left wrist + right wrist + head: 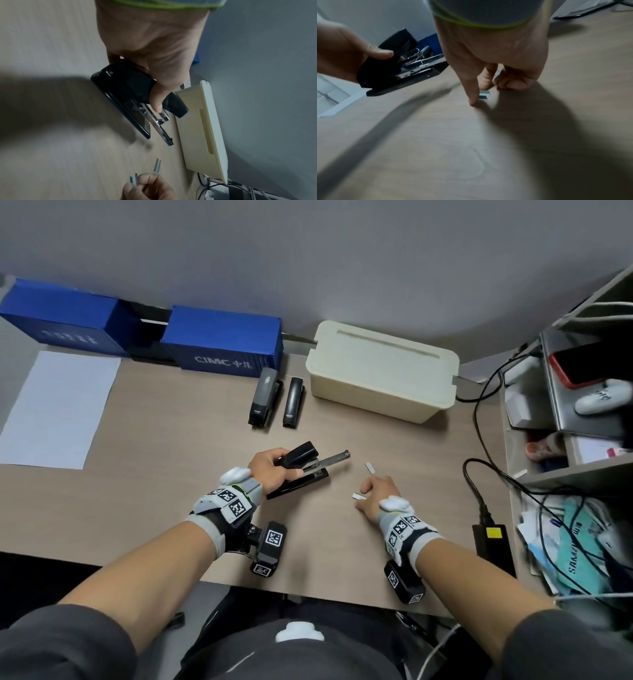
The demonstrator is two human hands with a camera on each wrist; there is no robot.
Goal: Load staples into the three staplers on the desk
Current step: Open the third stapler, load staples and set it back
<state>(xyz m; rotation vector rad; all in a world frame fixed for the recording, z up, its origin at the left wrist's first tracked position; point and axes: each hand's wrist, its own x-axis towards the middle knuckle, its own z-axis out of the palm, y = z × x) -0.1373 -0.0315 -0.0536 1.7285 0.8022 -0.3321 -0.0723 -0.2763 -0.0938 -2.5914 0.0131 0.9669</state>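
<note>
head view: desk (171, 508), then stapler (301, 470) at its middle, lid up, long axis and rail pointing right and away. left hand (270, 470) grips its rear. right hand (376, 494) pinches a strip (359, 496); right wrist view shows fingertip (473, 100) on desk. second strip (370, 468) lies beyond.
</note>
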